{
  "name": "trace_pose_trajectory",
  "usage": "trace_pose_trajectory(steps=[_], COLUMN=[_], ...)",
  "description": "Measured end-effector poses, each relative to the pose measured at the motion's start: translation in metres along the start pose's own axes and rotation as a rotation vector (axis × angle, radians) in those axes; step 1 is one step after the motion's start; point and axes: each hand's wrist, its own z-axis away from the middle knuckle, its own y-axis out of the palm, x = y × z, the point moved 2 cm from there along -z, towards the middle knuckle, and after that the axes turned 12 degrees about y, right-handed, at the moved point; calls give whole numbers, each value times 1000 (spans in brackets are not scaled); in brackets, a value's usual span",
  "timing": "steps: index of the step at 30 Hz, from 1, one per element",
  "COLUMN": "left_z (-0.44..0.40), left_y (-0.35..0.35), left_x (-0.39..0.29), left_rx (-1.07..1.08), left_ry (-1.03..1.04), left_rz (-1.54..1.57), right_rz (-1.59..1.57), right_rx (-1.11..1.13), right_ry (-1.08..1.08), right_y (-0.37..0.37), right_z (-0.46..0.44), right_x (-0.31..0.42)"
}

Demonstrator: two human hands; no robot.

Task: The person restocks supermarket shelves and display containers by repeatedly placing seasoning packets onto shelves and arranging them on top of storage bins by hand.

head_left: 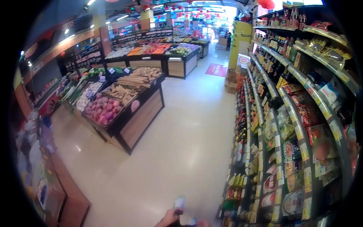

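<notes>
At the bottom edge of the head view, my left hand (169, 218) is closed on a small whitish item (179, 203), whose details are blurred. Just to its right, my right hand (202, 223) shows only in part, cut off by the frame edge and smeared. A small bluish-white thing (194, 220) lies beside its fingers; whether the hand grips it is unclear. Both hands are over the pale floor (151, 181), left of the stocked shelves.
Tall shelves (306, 170) with bags and bottles line the right side. A produce stand (141, 125) with red onions and roots is ahead left, with more stands (181, 68) behind. A wooden display (72, 204) fills the lower left. Cardboard boxes (231, 84) stand by a yellow pillar (239, 43).
</notes>
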Motion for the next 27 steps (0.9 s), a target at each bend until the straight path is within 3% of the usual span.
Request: trace_pose_trajectory(steps=[1,2,3,5,7,10,13,17,21,23,24,27], left_z=[9,22,33,50,72,73,78,113,172,205,219,273], left_y=[-10,-15,-16,-3,20,2,-25,-74,-117,-135,-151,-176], left_x=[-14,-25,-30,-15,21,7,-12,-17,7,19,11,47], left_rx=[-26,39,105,100,120,28,-28,61,-30,-153,-137,-269], left_ry=[-2,-173,-338,-175,-118,-139,-121,-242,-265,-180,-239,-140], left_rz=[21,39,62,-18,17,-9,-60,-89,-119,-99,-62,-193], right_rz=[-174,-222,-441,-878,-849,-816,-733,-245,-41,106,190,441], right_rx=[178,162,283,514,457,444,487,201,255,315,355,388], right_ry=[119,200,182,143,197,223,130,-190,-267,-193,-155,-295], right_y=[9,19,24,29,32,45,67,115,193,235,257,323], right_z=[28,45,41,26,43,51,60,61,81,87,88,76], right_x=[35,64,59,55,71,106,129,140,150,145,137,97])
